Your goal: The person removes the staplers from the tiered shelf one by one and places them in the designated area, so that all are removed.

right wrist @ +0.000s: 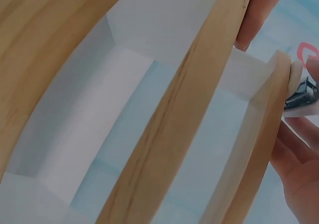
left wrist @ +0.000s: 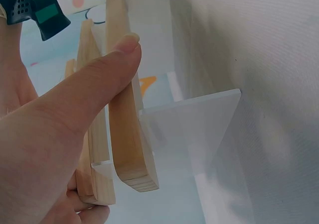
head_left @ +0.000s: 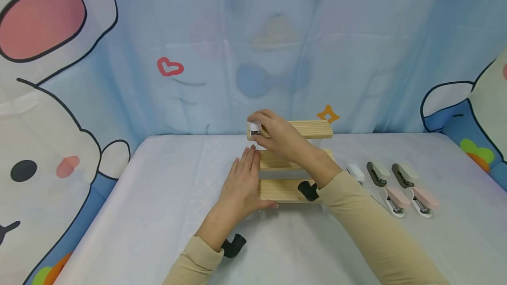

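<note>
A three-tier display rack with pale wooden boards (head_left: 277,191) and clear side panels (left wrist: 194,129) stands mid-table. At the left end of its top board (head_left: 310,130), my right hand (head_left: 277,137) pinches a small white stapler (head_left: 255,126) between thumb and fingers. In the right wrist view the stapler (right wrist: 303,95) shows its dark metal inside, close against the top board. My left hand (head_left: 243,184) rests along the rack's left side with straight fingers. Its thumb (left wrist: 94,87) lies across the front of the lowest board (left wrist: 130,144).
Right of the rack lie more staplers: a white one (head_left: 355,173) partly behind my sleeve, two cream-and-dark ones (head_left: 378,173), and two pink-and-white ones (head_left: 396,201). A patterned blue curtain (head_left: 222,56) hangs behind the white-covered table (head_left: 170,188).
</note>
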A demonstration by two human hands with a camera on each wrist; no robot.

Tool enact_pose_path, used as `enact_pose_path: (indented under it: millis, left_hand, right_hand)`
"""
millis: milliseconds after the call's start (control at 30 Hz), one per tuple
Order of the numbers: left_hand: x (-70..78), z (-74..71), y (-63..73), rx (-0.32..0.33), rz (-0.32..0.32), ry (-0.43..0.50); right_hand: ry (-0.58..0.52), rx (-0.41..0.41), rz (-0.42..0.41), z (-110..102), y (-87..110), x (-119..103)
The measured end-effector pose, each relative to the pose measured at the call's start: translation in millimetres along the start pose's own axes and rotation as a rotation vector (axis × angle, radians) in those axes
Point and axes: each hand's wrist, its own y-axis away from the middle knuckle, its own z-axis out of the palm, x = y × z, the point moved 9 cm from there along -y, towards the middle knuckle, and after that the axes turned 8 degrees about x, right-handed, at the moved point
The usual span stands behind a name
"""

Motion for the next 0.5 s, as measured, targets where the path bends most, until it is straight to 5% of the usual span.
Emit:
enact_pose_path:
  millis: [233, 500]
  left_hand:
    - [0.1, 0.1, 0.3, 0.000, -0.002, 0.001]
    - [1.0, 0.2, 0.0, 0.002, 0.001, 0.002]
  right_hand:
    - [0.001, 0.020, 0.067, -3.8, 2.7, 6.3]
    - [0.013, 0.042, 0.015, -6.0, 5.8, 6.5]
